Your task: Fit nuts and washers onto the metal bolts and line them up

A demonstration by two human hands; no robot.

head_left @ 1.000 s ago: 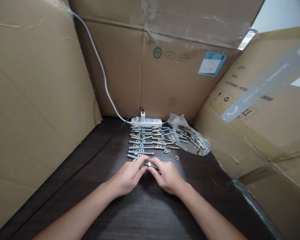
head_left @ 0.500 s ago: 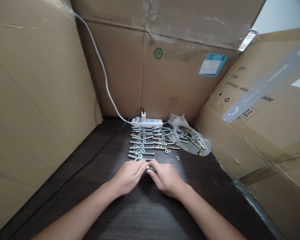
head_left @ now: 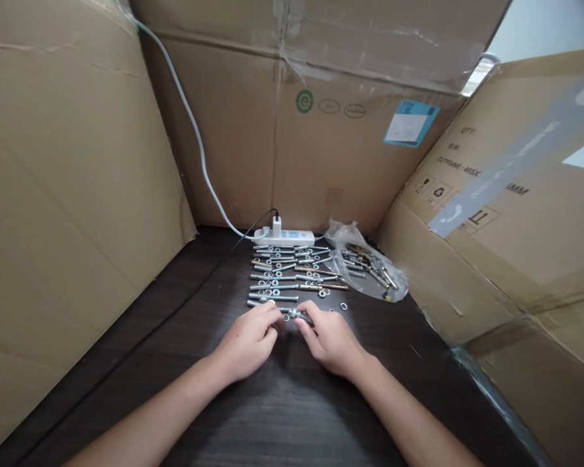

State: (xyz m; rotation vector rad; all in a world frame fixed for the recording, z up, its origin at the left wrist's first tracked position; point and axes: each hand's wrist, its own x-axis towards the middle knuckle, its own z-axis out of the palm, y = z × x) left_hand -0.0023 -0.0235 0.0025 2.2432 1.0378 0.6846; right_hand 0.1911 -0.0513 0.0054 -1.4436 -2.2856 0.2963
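Observation:
My left hand [head_left: 247, 340] and my right hand [head_left: 331, 340] rest close together on the dark wooden table [head_left: 282, 415]. My right hand's fingers are pinched on a metal bolt [head_left: 299, 315] that lies between the two hands. My left hand's fingers are curled, their tips by the bolt's left end and by small washers; whether they grip anything is hidden. Just beyond the hands lie rows of bolts with washers and nuts [head_left: 287, 275].
A clear plastic bag of bolts [head_left: 370, 269] lies at the right of the rows. A white power strip [head_left: 285, 237] with a white cable [head_left: 194, 139] sits at the back. Large cardboard boxes [head_left: 68, 181] wall in the table on three sides.
Both hands have shifted slightly forward toward the rows of bolts, and they have drawn a little apart, so more of the bolt shows between them.

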